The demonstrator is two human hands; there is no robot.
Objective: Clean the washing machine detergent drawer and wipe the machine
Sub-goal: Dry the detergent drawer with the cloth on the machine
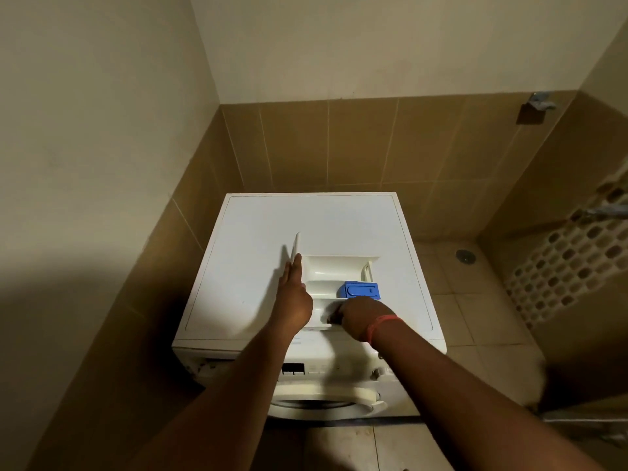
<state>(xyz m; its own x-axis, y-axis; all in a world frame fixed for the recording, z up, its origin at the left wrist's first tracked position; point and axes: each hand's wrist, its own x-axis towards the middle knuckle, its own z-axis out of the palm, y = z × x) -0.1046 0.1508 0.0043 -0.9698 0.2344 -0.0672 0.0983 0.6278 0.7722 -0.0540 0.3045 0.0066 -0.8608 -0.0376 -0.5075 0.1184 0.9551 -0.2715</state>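
The detergent drawer lies on the washing machine top, long axis running away from the person. Left hand braces its left wall, fingers straight; right hand curls into the near compartment (what it holds is hidden).

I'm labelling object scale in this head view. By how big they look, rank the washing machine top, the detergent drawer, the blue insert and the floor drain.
1. washing machine top
2. detergent drawer
3. blue insert
4. floor drain, though it lies farther from the camera.

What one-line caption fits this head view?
Detergent drawer lying on the washing machine; left hand steadies it, right hand reaches inside.
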